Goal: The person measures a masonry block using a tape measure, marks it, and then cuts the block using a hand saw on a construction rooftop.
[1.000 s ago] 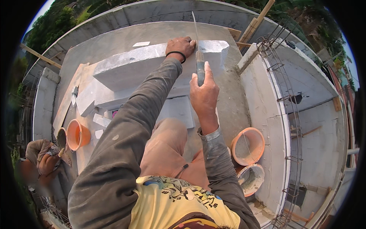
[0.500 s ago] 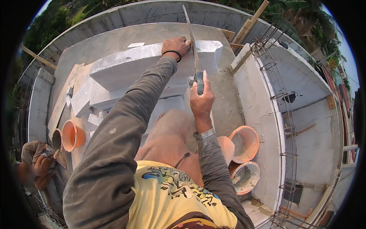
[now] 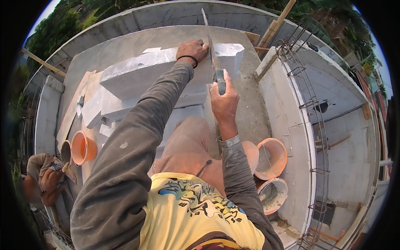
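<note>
A long pale lightweight concrete block (image 3: 141,68) lies across more blocks in front of my knees. My left hand (image 3: 192,51), with a dark band at the wrist, presses on its top, fingers curled over it close to the saw. My right hand (image 3: 225,102) is wrapped round the dark handle of a handsaw (image 3: 210,43). The blade points away from me and crosses the block near its right end, just right of my left hand. My left hand's fingertips are partly hidden.
Mortar-stained buckets (image 3: 273,193) stand at my right beside a low block wall (image 3: 287,125). Behind that rises a rebar cage (image 3: 308,104). An orange bucket (image 3: 83,148) and block offcuts (image 3: 106,130) lie at left. Another person (image 3: 46,175) crouches at far left.
My right hand has drawn the saw slightly back toward me. My left hand keeps its place on the block. The whole view has shifted a little.
</note>
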`<state>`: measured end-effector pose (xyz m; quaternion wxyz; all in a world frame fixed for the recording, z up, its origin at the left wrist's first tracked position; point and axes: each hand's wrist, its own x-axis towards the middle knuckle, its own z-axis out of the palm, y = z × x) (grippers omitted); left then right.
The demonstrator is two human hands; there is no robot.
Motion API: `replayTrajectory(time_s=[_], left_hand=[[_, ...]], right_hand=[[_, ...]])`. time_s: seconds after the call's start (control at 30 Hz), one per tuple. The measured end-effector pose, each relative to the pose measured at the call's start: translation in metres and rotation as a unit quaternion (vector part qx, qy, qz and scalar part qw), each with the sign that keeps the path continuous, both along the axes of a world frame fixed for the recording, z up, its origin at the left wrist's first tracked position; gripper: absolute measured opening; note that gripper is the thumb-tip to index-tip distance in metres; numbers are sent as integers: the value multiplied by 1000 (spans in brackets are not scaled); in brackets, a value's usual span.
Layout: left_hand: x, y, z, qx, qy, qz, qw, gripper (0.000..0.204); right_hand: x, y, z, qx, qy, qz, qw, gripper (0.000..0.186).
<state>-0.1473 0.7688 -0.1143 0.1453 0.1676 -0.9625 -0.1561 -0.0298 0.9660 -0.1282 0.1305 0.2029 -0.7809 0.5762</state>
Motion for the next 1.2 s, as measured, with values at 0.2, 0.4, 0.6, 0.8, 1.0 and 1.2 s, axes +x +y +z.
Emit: replayTrajectory(time_s=[0.2,0.4,0.6,0.8,1.0,1.2], left_hand=[[1,-1,-3,-28,4,17,999,48],[-7,-6,-7,-26,-21,1,999,45],[-2,-3,-12,-29,-4,0,1000,42],[-6,0,0,4,-20,11,1000,42],[-1,-4,-9,-51,1,-6,999,42],[-7,-3,-10,-41,-4,8,999,43]], right_hand=[[9,15,-14,-12,38,4,999,55],[-4,8,22,47,-5,3,999,54],[41,61,16,4,-114,24,993,51],[-15,11,-11,17,33,-18,999,55],[38,50,-55,-16,37,-17,999,56],[2,29,-7,9,-48,2,999,52]])
